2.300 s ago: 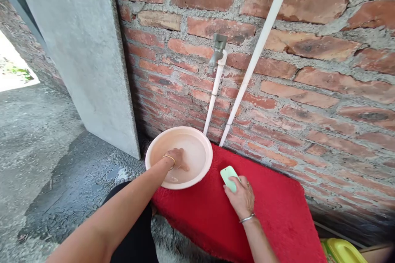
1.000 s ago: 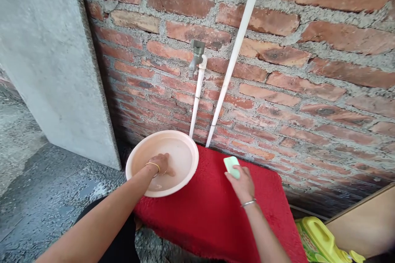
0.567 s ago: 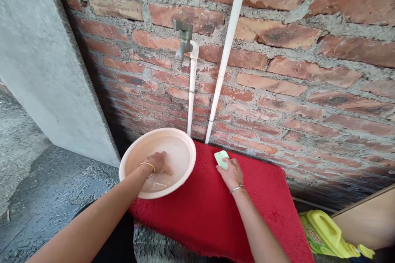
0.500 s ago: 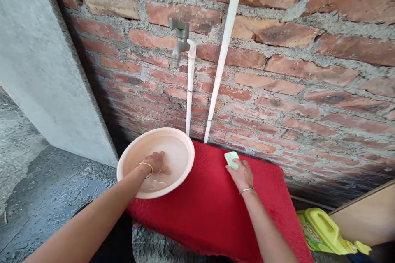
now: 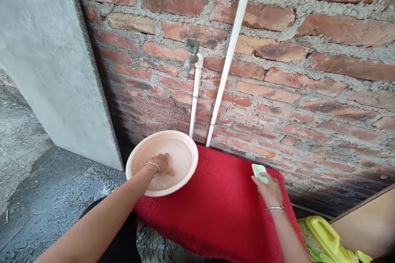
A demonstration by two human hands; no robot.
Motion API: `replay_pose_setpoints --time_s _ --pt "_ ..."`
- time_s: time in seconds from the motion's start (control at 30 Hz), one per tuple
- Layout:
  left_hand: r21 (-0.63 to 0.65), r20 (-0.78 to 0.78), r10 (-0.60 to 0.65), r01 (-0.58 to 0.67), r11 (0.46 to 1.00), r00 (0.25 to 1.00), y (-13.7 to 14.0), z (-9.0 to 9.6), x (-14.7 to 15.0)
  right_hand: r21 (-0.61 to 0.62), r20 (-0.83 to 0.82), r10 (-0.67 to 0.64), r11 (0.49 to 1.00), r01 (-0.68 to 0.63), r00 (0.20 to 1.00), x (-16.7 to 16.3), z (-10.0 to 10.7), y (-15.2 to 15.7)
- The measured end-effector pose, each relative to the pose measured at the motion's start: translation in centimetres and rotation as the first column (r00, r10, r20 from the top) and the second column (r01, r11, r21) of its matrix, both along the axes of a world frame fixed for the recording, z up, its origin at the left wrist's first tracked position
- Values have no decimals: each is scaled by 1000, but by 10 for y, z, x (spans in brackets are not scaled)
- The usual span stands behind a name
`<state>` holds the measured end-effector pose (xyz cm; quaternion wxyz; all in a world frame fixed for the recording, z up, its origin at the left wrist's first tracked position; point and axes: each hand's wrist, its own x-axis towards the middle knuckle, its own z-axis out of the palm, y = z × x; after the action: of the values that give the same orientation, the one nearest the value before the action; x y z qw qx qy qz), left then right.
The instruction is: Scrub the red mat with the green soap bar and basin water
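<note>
My left hand dips into the water of a pale pink basin, its fingers partly under the surface. They look spread, and I see nothing held in them. A yellow bangle circles that wrist. My right hand grips a pale green rounded block over the right part of a red fluffy cloth. The block's underside is hidden, so its exact kind is unclear. A silver bangle is on the right wrist. The basin rests at the left end of the red cloth.
A grey tap on a white pipe stands above the basin, before a brick wall. A second white pipe slants beside it. A concrete slab stands left; a yellow jug lies lower right.
My right hand has moved right across the red cloth with the green block in it. My left hand stays in the basin. The view has shifted slightly.
</note>
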<state>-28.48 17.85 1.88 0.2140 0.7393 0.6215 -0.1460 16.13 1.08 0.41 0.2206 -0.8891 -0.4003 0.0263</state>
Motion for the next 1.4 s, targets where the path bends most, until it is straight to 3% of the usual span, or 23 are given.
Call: replay_pose_setpoints --time_s 0.1,0.23,0.33,0.43,0.53,0.67,0.8,0.9,1.0,1.07,1.17,1.3,1.4 --pt "-6 -4 4 -4 1000 1000 -1 0 1 -21 -68 165 986 -167 984 -69 5 36" --pt "-17 17 -6 6 1000 1000 -2 2 1 -41 -43 354 934 -356 934 -147 7 77" --pt "-16 25 -8 8 1000 1000 -2 4 1 -57 -31 443 894 -444 896 -181 0 98" --pt "-8 21 -13 13 1000 1000 -2 5 1 -78 -34 472 877 -473 881 -189 -8 111" --pt "-16 7 -10 10 1000 1000 -2 4 0 -111 -32 430 895 -431 902 -172 -10 113" --pt "-18 -2 -3 3 1000 1000 -1 0 -1 -159 -17 296 942 -295 955 -114 -1 97" --pt "-18 -21 8 -8 1000 1000 0 -1 -1 -212 7 91 973 -87 996 -29 9 58" --pt "-22 -23 6 -7 1000 1000 1 -1 0 -229 20 -100 968 102 995 29 10 23" --pt "-18 -3 20 -20 1000 1000 2 -2 0 -197 -9 -176 965 170 984 47 7 -5" --pt "-18 10 28 -28 999 1000 2 -2 0 -125 -55 -121 986 113 991 28 3 -15" --pt "-13 7 27 -27 1000 1000 2 -1 0 26 -122 71 997 -68 990 -41 -4 -17" --pt "-15 19 48 -48 999 999 -1 4 0 103 -124 374 926 -363 919 -147 -13 -9" --pt "-19 31 64 -63 998 997 -1 5 0 65 -69 495 868 -492 866 -193 -17 -4"
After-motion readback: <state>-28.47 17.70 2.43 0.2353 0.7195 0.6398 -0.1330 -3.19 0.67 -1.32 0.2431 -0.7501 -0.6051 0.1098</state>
